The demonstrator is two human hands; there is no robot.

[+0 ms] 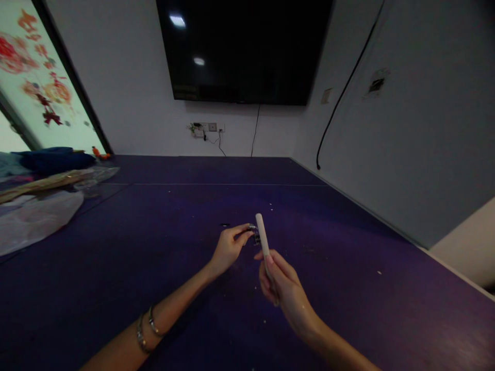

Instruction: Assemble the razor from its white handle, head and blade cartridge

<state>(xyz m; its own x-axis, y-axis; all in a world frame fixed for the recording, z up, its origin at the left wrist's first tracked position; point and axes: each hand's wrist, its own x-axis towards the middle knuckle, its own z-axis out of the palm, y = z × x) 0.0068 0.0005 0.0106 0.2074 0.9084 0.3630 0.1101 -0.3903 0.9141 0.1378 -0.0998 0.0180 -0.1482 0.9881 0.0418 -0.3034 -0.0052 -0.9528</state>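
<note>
My right hand (pixel 282 283) is closed around the lower part of a slim off-white bar (pixel 262 232) with a rounded top end. The bar stands nearly upright, leaning slightly left. From the left, my left hand (pixel 230 246) reaches toward its upper part, thumb and fingers pinched on a small dark, partly shiny piece (pixel 256 235). This piece lies right beside the bar; whether it is attached to it I cannot tell. Both hands are above a dark purple surface (pixel 185 288). A small flat black thing (pixel 225 224) lies just beyond my left hand.
Clear plastic wrapping (pixel 42 219) and dark blue cloth (pixel 58 161) lie at the left. A large screen (pixel 247 51) hangs on the far wall above sockets (pixel 209 128) with cables. A black cable (pixel 344 98) runs down the right wall. Small pale specks dot the surface.
</note>
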